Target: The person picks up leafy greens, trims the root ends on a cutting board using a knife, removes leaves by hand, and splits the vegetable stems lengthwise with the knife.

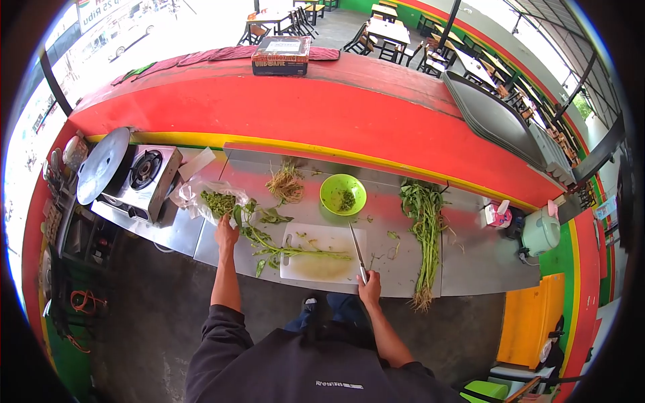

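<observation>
My right hand (369,289) is closed round the handle of a knife (357,250). Its blade points away from me over the right edge of a white cutting board (309,269). A leafy green stem (302,253) lies across the board, its leaves spreading to the left. My left hand (227,233) is at the near edge of a pile of cut greens (218,203) on a clear plastic bag (190,196). Its fingers are mostly hidden, so I cannot make out a grip. Behind the board, a lime-green bowl (329,200) contains some chopped greens (347,200).
A bundle of rooted greens (423,235) lies on the right of the steel counter (470,262). Cut roots (285,183) lie left of the bowl. A gas stove (146,171) and round metal lid (104,166) stand far left. A red ledge (322,107) runs behind.
</observation>
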The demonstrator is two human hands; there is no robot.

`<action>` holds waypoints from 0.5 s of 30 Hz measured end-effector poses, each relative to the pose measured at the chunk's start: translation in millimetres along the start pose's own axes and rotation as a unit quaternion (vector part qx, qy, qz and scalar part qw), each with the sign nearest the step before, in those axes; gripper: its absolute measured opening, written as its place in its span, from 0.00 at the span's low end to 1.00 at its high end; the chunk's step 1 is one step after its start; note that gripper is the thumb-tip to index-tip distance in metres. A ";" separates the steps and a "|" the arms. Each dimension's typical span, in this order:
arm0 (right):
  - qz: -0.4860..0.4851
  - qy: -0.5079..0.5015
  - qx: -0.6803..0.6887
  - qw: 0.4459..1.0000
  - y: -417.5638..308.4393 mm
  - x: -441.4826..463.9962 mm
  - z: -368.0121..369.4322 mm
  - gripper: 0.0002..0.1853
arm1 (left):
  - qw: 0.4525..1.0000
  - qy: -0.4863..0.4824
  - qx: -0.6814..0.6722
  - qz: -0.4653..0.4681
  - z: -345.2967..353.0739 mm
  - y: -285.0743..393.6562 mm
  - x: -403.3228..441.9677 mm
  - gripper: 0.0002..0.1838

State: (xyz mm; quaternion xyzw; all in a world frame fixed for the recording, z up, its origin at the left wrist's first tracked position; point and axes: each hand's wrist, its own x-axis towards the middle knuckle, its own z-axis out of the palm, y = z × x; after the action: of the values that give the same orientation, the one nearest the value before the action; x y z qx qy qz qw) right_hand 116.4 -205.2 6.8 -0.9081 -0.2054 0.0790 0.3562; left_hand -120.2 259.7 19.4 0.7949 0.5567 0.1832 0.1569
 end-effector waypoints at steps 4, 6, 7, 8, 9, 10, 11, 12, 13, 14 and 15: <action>-0.015 0.007 -0.003 1.000 5.1 1.2 2.1 0.19 | 0.998 0.018 -0.059 0.007 -7.9 12.7 10.1 0.11; -0.009 0.005 0.002 1.000 2.8 0.9 1.8 0.19 | 0.992 0.052 -0.099 0.063 -9.5 24.6 11.9 0.07; -0.002 0.002 -0.003 1.000 1.1 0.7 0.7 0.19 | 0.982 0.038 -0.166 0.082 -11.3 31.8 11.8 0.07; 0.004 -0.001 -0.008 1.000 -0.8 -0.1 -0.6 0.19 | 0.967 0.024 -0.232 0.100 -13.2 38.6 10.5 0.08; 0.005 0.000 -0.008 1.000 0.9 -0.7 0.4 0.19 | 0.967 0.023 -0.232 0.101 -10.7 41.3 9.9 0.08; -0.001 0.002 -0.006 1.000 2.4 -0.3 1.4 0.18 | 0.963 0.031 -0.239 0.120 -7.7 44.6 9.3 0.08; -0.008 0.005 -0.003 1.000 4.2 0.0 2.0 0.17 | 0.959 0.039 -0.245 0.139 -4.9 47.6 8.3 0.09; -0.008 0.006 -0.003 1.000 6.0 -0.1 2.5 0.17 | 0.958 0.040 -0.246 0.140 -3.9 51.7 6.3 0.09; -0.012 0.008 -0.004 1.000 7.7 -0.8 3.0 0.17 | 0.956 0.033 -0.263 0.129 -2.7 55.8 3.5 0.09; -0.018 0.010 -0.004 1.000 8.6 -0.4 4.3 0.18 | 0.953 0.028 -0.279 0.117 -2.1 59.8 2.0 0.09; -0.020 0.010 -0.002 1.000 6.9 0.0 4.2 0.18 | 0.953 0.030 -0.278 0.118 -2.5 65.4 0.6 0.09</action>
State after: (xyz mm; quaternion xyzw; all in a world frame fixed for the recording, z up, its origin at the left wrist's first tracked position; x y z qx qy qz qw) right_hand 117.4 -207.2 -1.0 -0.9054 -0.2205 0.0626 0.3574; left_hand -67.0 238.7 51.3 0.7738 0.3906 0.3718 0.3323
